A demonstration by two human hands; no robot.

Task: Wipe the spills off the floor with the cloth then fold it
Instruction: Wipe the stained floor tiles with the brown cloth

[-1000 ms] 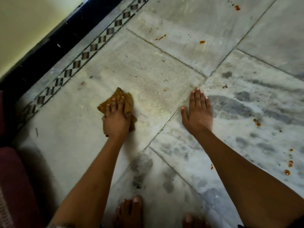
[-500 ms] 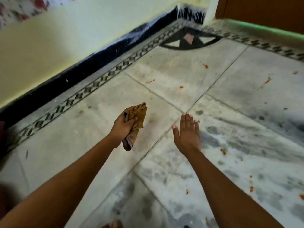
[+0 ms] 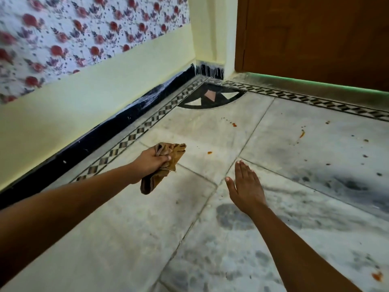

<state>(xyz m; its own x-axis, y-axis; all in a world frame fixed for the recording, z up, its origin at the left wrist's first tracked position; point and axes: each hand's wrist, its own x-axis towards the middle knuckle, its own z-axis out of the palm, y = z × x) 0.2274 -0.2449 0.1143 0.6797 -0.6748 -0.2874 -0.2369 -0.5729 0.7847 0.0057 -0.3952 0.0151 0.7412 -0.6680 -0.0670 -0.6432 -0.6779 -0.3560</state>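
Observation:
My left hand (image 3: 152, 160) grips a bunched brown cloth (image 3: 163, 167) and holds it up off the marble floor (image 3: 117, 228), one end hanging down. My right hand (image 3: 244, 186) is flat with straight fingers, stretched forward low over the floor to the right of the cloth; whether it touches the floor I cannot tell. Orange-red spill spots lie ahead: a small one (image 3: 209, 152) just beyond the cloth, one (image 3: 234, 124) nearer the corner, a streak (image 3: 302, 134) to the right, and a blotch (image 3: 376, 276) at the lower right.
A yellow wall with a black skirting (image 3: 117, 127) runs along the left, floral wallpaper above it. A brown wooden door (image 3: 315, 39) stands at the back right. A patterned tile border (image 3: 147, 123) follows the wall to a corner inlay (image 3: 210, 98).
My left hand lifted the cloth off the floor and carried it forward. My right hand came up off the tile and moved ahead. My head has tilted up toward the corner and door.

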